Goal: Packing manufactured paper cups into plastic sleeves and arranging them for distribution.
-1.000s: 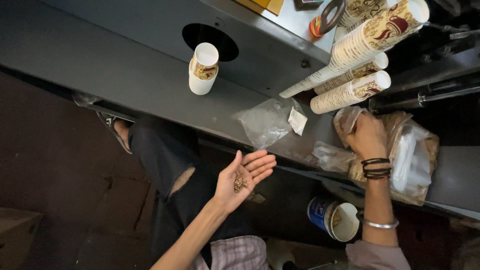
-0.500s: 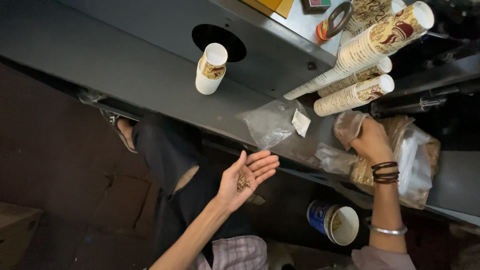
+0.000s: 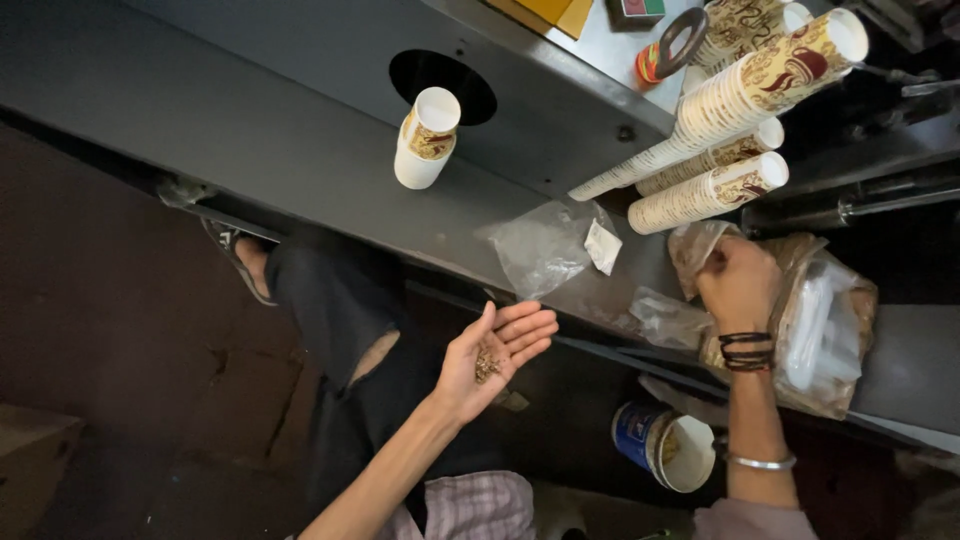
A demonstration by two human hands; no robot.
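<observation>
Left hand (image 3: 495, 350) open flat with brown bits (image 3: 487, 364) on palm, right hand (image 3: 738, 282) closed on crinkly clear bag (image 3: 696, 245), stacked printed paper cups (image 3: 712, 192) beside.

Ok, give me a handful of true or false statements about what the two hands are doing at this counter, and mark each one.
1. The left hand is open, palm up, with a small pile of brown bits on it. True.
2. The right hand holds a paper cup. False: it grips the top of a clear plastic bag on the grey counter.
3. Stacks of paper cups lie beside the right hand. True.
4. A single patterned cup stands apart from the stacks, near a round hole in the counter. True.
5. The right wrist is bare. False: it wears dark bands, with a metal bangle further up the arm.
</observation>
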